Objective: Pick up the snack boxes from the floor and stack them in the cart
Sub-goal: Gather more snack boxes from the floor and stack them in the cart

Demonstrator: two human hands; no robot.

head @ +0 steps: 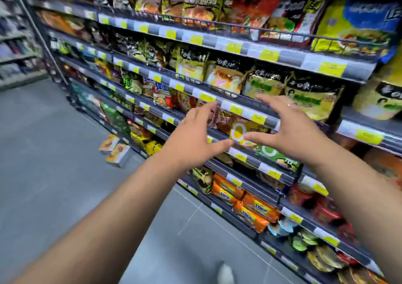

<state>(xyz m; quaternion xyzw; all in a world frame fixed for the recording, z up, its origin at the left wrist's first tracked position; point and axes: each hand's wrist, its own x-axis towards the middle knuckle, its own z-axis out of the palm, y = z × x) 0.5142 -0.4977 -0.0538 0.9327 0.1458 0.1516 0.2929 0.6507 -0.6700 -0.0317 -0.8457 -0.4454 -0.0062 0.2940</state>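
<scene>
Fingers (274,103) of the left hand (193,133) and right hand (293,129) are spread apart and hold nothing, raised in front of the shelves (272,55). The boxes (117,154) lie on the floor (43,153), well below and left of the left fingertips. No cart is in view. The pickup appears not yet begun.
</scene>
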